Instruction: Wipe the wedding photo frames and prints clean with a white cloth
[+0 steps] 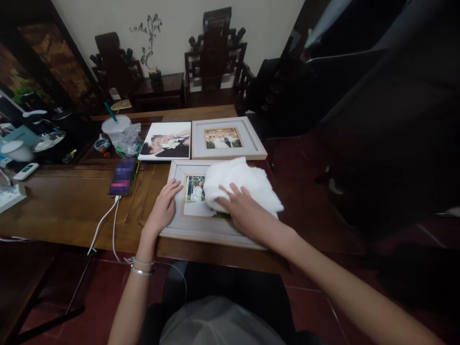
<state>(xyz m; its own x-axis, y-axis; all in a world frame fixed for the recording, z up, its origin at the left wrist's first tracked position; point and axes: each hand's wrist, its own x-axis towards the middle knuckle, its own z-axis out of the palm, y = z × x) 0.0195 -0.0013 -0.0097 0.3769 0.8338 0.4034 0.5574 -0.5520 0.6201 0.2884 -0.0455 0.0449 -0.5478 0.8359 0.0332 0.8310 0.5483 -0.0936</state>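
Note:
A light wooden picture frame (212, 235) with a wide pale border lies face up at the table's front edge. Flat along its left side rests my left hand (166, 203), fingers stretched out over the border. My right hand (246, 209) presses a bunched white cloth (247, 179) onto the frame, with fingertips sunk into the cloth's folds. The cloth hides the frame's right half and part of the picture (195, 189), where a figure in white shows.
Behind lie another framed photo (254, 136) and a white-edged photo panel (178, 129). To the left are a phone (122, 177) with white cables (104, 220), a lidded plastic cup (117, 127) with a green straw, and a power strip (12, 195). Dark carved chairs (215, 57) stand beyond the wooden table (72, 191).

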